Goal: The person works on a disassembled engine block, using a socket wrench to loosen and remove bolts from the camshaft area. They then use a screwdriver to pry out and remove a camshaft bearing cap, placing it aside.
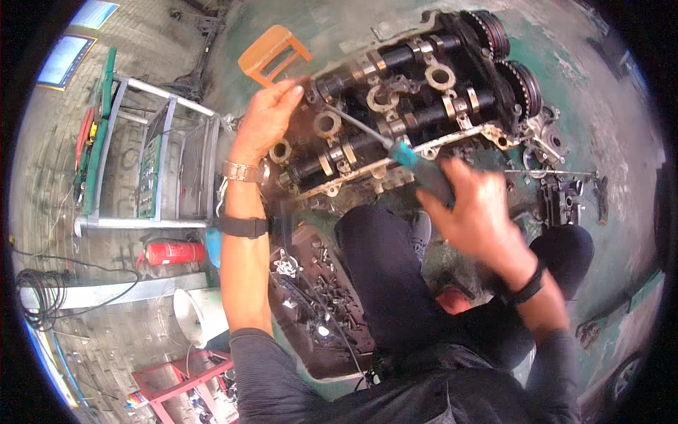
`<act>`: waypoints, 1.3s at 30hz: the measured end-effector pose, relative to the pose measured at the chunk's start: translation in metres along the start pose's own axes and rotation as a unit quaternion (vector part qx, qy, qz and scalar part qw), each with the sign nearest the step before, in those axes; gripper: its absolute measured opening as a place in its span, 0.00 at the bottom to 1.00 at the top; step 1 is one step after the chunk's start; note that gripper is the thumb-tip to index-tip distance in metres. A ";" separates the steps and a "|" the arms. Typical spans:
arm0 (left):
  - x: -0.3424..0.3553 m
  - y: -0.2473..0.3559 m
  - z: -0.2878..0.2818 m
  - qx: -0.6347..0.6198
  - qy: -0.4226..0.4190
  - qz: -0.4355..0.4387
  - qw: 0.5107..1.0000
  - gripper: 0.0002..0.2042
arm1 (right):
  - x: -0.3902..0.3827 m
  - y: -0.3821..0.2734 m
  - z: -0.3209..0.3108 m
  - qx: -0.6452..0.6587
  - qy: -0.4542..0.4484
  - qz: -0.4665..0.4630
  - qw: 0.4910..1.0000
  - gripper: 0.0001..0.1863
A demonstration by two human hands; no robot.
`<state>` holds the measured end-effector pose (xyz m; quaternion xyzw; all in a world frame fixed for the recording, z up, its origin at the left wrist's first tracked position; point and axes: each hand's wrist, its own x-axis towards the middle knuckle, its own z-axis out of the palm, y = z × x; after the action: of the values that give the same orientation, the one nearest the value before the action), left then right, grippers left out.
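Note:
A large engine cylinder head with two dark camshafts and round toothed wheels at its far right end lies before my knees. My right hand is wrapped round a screwdriver with a teal and dark handle. Its metal shaft slants up to the left over the camshafts, and the tip is near the cylinder head's left end. My left hand is at that same end, thumb and fingers drawn together close to the tip. Whatever those fingers hold, if anything, is hidden.
Below the cylinder head, a dark tray carries many small metal parts. An orange stool stands beyond. At left are a metal rack, a red fire extinguisher and a white bucket. Metal engine parts lie at right.

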<state>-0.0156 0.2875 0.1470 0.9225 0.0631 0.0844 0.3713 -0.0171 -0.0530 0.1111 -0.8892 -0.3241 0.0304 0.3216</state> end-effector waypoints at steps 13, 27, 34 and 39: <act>0.000 -0.005 0.002 -0.080 0.015 0.035 0.996 0.18 | -0.001 0.001 0.004 0.082 0.108 -0.061 0.989 0.19; -0.001 -0.004 0.004 -0.108 -0.001 0.009 0.994 0.18 | -0.004 -0.007 0.010 0.093 0.121 -0.042 0.987 0.17; -0.001 -0.002 0.007 -0.095 0.018 0.014 0.995 0.19 | -0.012 -0.014 0.000 0.000 0.002 -0.005 1.000 0.19; -0.004 -0.003 0.010 -0.066 0.059 0.024 0.996 0.20 | -0.013 -0.026 0.011 -0.009 0.028 0.009 1.000 0.18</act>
<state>-0.0174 0.2823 0.1379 0.8906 0.0567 0.1516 0.4250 -0.0445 -0.0396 0.1160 -0.8954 -0.3070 0.0057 0.3225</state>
